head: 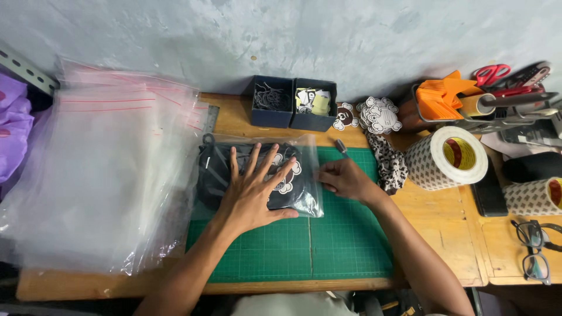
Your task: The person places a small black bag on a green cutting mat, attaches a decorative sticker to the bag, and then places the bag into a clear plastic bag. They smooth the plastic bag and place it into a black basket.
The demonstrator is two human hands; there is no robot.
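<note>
Bench [445, 234] runs wall to near edge, wood, crowded at both ends; stack of clear bags [99, 169] covers the whole left end and overhangs the front edge; green mat [328, 246] sits centre, its near half bare and open, its right edge meeting bare wood; right end packed: two tape rolls [448, 157], caddy [468, 102] with scissors and orange cards, glasses [535, 248] at the far right corner; two dark bins [293, 104] against the wall, sticker pile [377, 115] beside them, spotted cloth [387, 164] just right of the mat; bagged dark item [257, 175] lies on the mat's far-left part, its left edge touching the bag stack, bag mouth facing right; left hand [254, 190] lies flat on top of it, fingers fully spread, pressing, gripping nothing; right hand [345, 178] sits just right of the bag at its open end, fingers curled, tips pinching the plastic edge; small pen-like tool [341, 146] lies on the mat just beyond that hand.
</note>
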